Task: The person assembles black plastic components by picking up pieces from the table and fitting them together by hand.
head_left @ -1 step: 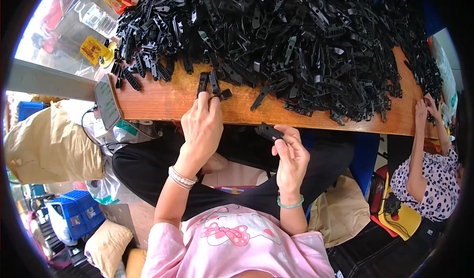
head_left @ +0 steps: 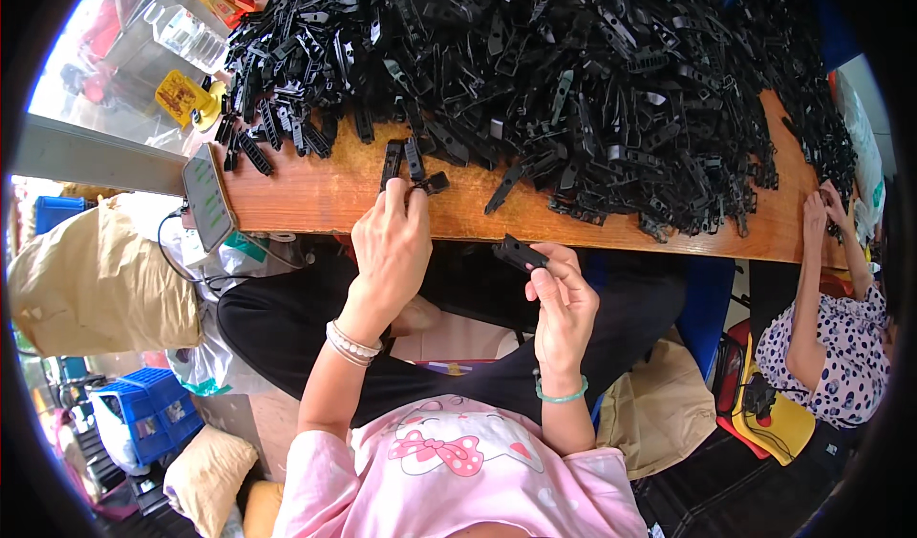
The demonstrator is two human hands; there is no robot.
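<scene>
My left hand (head_left: 392, 242) is at the front edge of the wooden table, its fingertips pinched together at the near end of some small black plastic parts (head_left: 393, 159). Which of these parts the fingers hold is partly hidden by the hand. Just above my lap, past the table's edge, my right hand (head_left: 564, 299) grips a black plastic clip-like part (head_left: 518, 253) between thumb and fingers. A big heap of similar black plastic parts (head_left: 497, 70) covers most of the table beyond both hands.
The wooden table (head_left: 325, 199) has a phone-like device (head_left: 208, 197) at its left corner. Near it are a yellow container (head_left: 183, 99) and a clear plastic bottle (head_left: 186, 37). At the right, another person's hands (head_left: 823, 209) work by the heap. A blue crate (head_left: 148, 414) stands lower left.
</scene>
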